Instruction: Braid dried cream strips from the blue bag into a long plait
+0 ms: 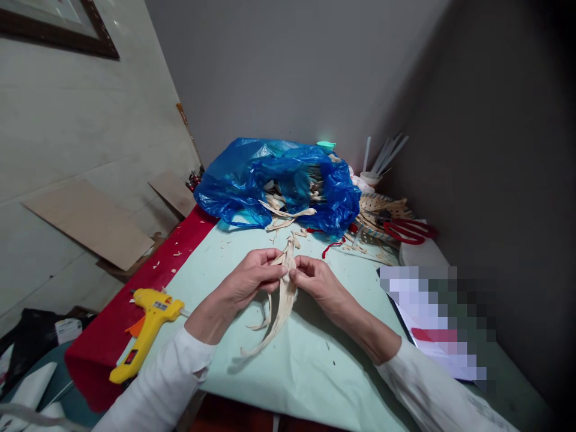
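Between two hands (252,276) (320,281), one husk bundle (285,297)

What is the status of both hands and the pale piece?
Left hand, right hand: both pinching pale fibrous piece. Blue bag beyond, not touching hands.

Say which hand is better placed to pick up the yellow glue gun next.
Probably the left hand: the yellow glue gun lies on that side, near the left sleeve. The right hand would likely have to reach across. Both hands hold the pale strip.
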### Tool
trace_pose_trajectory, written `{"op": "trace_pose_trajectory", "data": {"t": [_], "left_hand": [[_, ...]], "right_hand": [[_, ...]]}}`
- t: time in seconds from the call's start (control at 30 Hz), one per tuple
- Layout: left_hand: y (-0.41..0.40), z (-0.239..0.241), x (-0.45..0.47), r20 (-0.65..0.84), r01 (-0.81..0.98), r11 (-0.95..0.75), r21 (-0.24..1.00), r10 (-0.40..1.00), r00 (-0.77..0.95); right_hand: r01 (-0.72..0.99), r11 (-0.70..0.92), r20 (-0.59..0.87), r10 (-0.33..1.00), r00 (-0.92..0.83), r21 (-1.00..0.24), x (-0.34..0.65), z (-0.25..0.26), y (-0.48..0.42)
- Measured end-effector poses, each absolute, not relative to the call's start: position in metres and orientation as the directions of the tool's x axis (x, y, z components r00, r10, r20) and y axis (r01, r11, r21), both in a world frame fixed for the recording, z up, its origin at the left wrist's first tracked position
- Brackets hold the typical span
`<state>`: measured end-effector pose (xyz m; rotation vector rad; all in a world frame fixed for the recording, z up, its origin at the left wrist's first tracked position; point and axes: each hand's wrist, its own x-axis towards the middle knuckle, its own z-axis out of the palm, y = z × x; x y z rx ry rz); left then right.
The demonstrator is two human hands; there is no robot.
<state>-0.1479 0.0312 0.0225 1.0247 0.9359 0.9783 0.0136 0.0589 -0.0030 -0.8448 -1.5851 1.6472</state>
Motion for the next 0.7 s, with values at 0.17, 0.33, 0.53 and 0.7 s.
{"op": "trace_pose_trajectory", "data": {"t": [0.17,0.33,0.53,0.7], "left_hand": [[0.03,0.025,-0.152,-0.145,-0.212,0.224,0.951,0.932,0.333],[0.031,0.025,-0.149,-0.127,-0.241,0.199,0.95,0.95,0.286],[0.032,0.017,-0.145,-0.088,-0.243,0.125,0.962,0.984,0.157],[0.033,0.016,-0.146,-0.096,-0.29,0.133,0.948,0.986,0.139]], "right_hand": [[-0.052,-0.041,-0.003,0.803,-0.595,-0.998,0.017,0.001,0.061],[-0.052,-0.023,0.011,0.822,-0.57,-0.998,0.017,0.0,0.062],[-0.016,0.08,0.075,0.823,-0.563,-0.997,0.016,-0.003,0.061],[-0.101,0.002,0.059,0.819,-0.57,-0.995,0.019,0.0,0.061]]}}
